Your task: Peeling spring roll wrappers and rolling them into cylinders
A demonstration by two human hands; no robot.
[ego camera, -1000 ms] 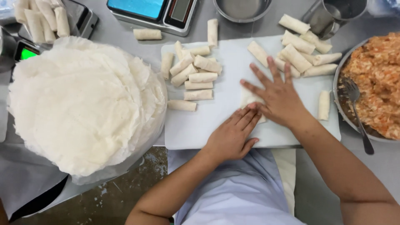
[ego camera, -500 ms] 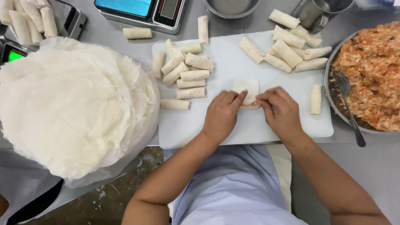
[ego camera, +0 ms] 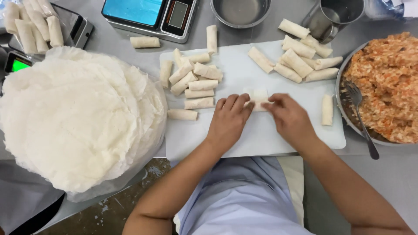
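Seen from above: 2 bare hands at work on a white cutting board (ego camera: 261, 139) laid on a grey metal table (ego camera: 392, 174). Left hand (ego camera: 228, 119) and right hand (ego camera: 289, 119) side by side near the board's middle, fingertips meeting on a small, pale, half-wrapped roll (ego camera: 257, 96). Fingers of both hands curled and pinching the roll's ends, its top edge showing just above the fingertips. Left of the hands on the board, a loose pile of finished rolls (ego camera: 193, 80); toward the board's far right corner, another cluster of rolls (ego camera: 300, 58); 1 single roll (ego camera: 327, 109) upright near the board's right edge. At right, touching the board, a round metal pan (ego camera: 344, 109) heaped with orange-and-white filling (ego camera: 385, 82), a fork (ego camera: 361, 117) resting in it. At far left, a big stack of thin white wrappers (ego camera: 74, 117). Beyond the board, a digital scale (ego camera: 150, 15), a metal bowl (ego camera: 240, 12) and a metal cup (ego camera: 333, 17).
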